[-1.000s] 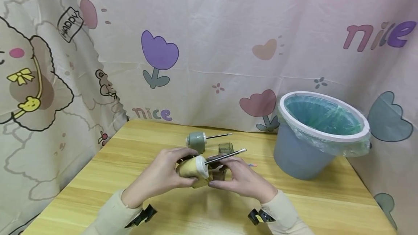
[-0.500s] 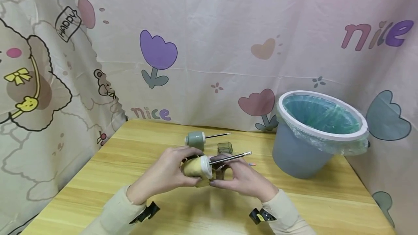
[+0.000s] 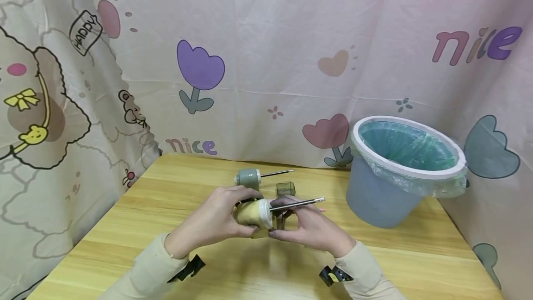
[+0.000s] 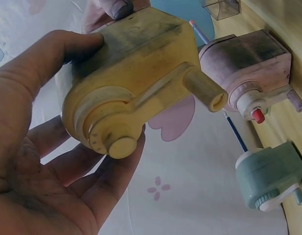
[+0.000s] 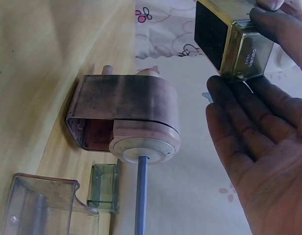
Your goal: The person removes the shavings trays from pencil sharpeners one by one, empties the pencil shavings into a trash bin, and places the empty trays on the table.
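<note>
In the head view my left hand grips a yellow crank pencil sharpener, tilted with its pale front toward the right. A dark pencil sticks out of that front. The left wrist view shows the sharpener's crank and dark smudges on its body. My right hand is at the sharpener's front end. In the right wrist view its thumb and fingers pinch a clear shavings drawer at the yellow sharpener's base. Both hands have dark smudges on the fingers.
A pink sharpener with a blue pencil stands behind my hands. Farther back is a green sharpener holding a pencil. A greenish clear drawer and a larger clear one sit on the table. A lined bin stands right.
My left hand and the yellow sharpener, with its pencil, have shifted a little to the right, closer to my right hand. The right hand has stayed nearly still.
</note>
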### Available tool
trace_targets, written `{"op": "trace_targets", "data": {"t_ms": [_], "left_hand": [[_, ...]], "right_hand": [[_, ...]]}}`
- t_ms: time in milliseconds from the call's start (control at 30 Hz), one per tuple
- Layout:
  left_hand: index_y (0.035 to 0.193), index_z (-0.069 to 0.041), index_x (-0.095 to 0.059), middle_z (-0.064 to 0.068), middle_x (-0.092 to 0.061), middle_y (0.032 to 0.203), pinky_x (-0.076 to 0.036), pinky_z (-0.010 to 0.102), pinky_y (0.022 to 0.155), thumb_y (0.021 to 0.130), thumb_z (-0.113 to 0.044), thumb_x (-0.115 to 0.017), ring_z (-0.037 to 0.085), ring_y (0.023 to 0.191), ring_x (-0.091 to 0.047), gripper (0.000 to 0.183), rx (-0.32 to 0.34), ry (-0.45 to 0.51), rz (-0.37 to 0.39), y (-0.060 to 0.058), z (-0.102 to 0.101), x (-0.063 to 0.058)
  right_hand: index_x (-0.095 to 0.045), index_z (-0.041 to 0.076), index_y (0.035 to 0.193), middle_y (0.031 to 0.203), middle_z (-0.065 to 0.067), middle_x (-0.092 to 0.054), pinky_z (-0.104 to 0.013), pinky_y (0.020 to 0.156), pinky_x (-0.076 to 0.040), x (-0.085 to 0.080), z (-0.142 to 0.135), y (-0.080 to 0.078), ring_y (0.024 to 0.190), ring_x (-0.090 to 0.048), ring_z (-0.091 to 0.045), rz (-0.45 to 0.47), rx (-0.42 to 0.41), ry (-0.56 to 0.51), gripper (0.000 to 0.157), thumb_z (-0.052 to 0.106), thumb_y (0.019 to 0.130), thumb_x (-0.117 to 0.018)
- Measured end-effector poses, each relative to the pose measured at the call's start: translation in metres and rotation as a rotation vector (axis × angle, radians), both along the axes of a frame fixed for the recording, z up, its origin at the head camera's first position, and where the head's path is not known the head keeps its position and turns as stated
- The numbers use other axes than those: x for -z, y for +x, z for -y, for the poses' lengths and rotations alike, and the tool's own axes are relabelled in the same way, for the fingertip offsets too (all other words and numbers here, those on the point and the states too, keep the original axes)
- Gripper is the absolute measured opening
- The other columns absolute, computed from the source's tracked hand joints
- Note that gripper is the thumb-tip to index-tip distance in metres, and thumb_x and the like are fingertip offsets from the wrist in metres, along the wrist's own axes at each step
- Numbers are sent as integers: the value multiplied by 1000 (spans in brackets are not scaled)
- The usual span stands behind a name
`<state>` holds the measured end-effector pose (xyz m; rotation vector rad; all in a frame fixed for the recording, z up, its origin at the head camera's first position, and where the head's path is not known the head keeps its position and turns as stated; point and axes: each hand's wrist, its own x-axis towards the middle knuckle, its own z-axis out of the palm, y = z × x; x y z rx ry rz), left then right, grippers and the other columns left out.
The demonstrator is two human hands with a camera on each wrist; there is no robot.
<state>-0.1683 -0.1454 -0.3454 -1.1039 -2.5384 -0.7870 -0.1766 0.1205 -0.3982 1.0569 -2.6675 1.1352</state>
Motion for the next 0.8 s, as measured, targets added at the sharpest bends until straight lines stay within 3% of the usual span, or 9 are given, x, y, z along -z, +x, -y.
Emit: {"op": "trace_targets", "data": {"t_ms": [800], "left_hand": [[122, -8, -77, 5, -81, 112, -59, 25, 71, 71, -21, -97, 8, 88, -68, 56, 29, -23, -25, -3, -1, -4]], "right_hand": [[-66, 24, 139, 128, 11, -70, -36, 98, -61, -5, 1, 4, 108, -70, -6, -56, 21, 9, 55, 45, 91, -85]]}}
